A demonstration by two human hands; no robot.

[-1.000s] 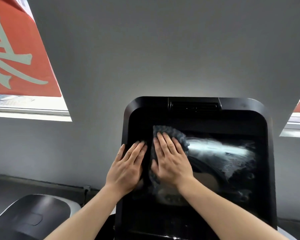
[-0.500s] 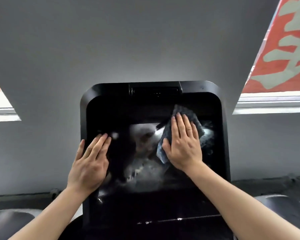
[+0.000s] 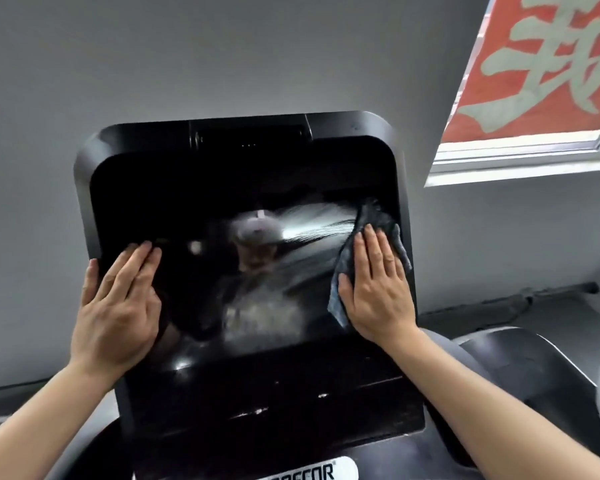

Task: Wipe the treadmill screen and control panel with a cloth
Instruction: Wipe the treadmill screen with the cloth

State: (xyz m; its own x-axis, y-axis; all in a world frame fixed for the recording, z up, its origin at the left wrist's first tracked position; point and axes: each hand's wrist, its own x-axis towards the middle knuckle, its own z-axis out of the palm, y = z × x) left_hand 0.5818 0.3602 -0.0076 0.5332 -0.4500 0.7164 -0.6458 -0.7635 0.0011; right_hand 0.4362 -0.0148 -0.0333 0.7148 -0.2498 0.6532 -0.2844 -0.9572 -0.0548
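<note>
The black glossy treadmill screen [image 3: 243, 188] fills the middle of the view, with damp streaks across its centre. Below it runs the dark control panel [image 3: 291, 400]. My right hand [image 3: 374, 289] lies flat at the screen's right edge, pressing a dark grey-blue cloth [image 3: 374, 216] against the glass; the cloth sticks out above and to the left of my fingers. My left hand [image 3: 118, 299] rests flat on the screen's lower left edge, fingers together, holding nothing.
A grey wall stands behind the console. A window with a red banner [image 3: 541, 64] bearing pale characters is at the upper right. Dark grey treadmill housing [image 3: 520, 368] curves away at the lower right, and a white logo plate [image 3: 309, 472] sits at the bottom.
My right hand has swept the cloth from the screen's left of centre across to its right edge, leaving wet streaks. My left hand stayed on the screen's left side. The head view turned.
</note>
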